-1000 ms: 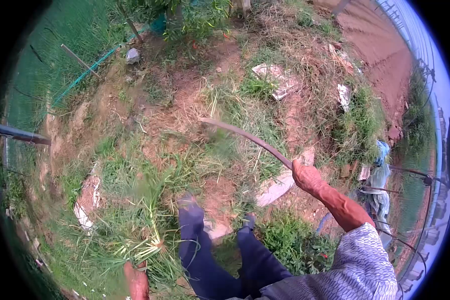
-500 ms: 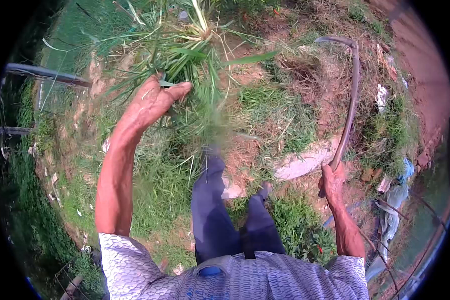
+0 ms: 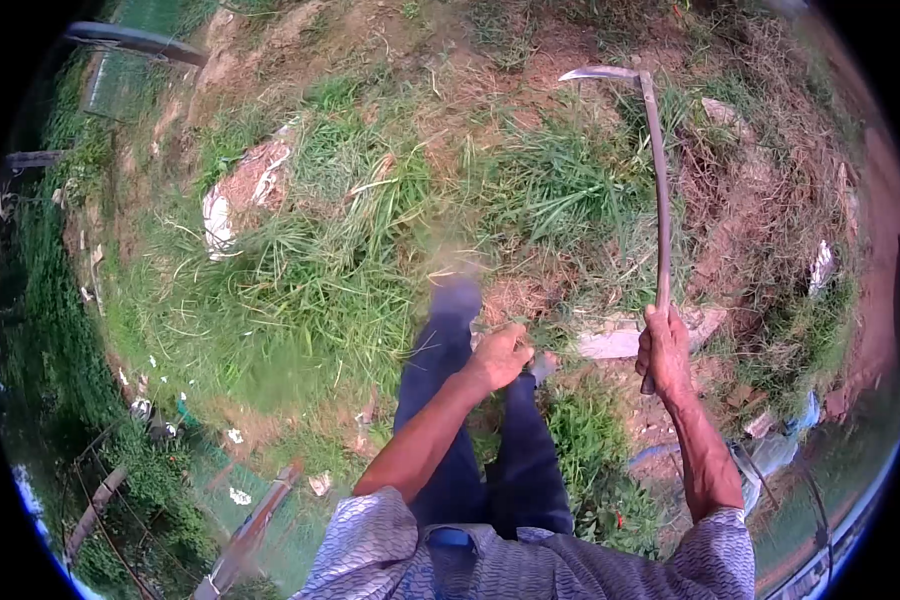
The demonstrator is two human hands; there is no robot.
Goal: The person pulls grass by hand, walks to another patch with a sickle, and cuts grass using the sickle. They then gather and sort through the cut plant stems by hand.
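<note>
My right hand (image 3: 668, 350) is wrapped round the lower handle of a long sickle (image 3: 662, 200). The sickle stands out away from me, its curved blade (image 3: 600, 73) pointing left at the far end. In front of my legs hangs my left hand (image 3: 500, 357), its fingers curled in with nothing visible in them. Below and to its left lies a spread of cut green grass (image 3: 300, 285). A tuft of standing grass (image 3: 575, 195) grows left of the sickle's handle.
A pale flat stone (image 3: 610, 344) lies just left of my right hand. White scraps (image 3: 217, 222) lie in the grass at left. A metal pole (image 3: 140, 42) juts in at the upper left, and a wooden post (image 3: 255, 525) stands at the lower left. Blue plastic (image 3: 806, 412) is at right.
My left hand has let go of the bunch of grass and come back down and right towards my legs. The sickle stays in my right hand, its blade swung slightly left.
</note>
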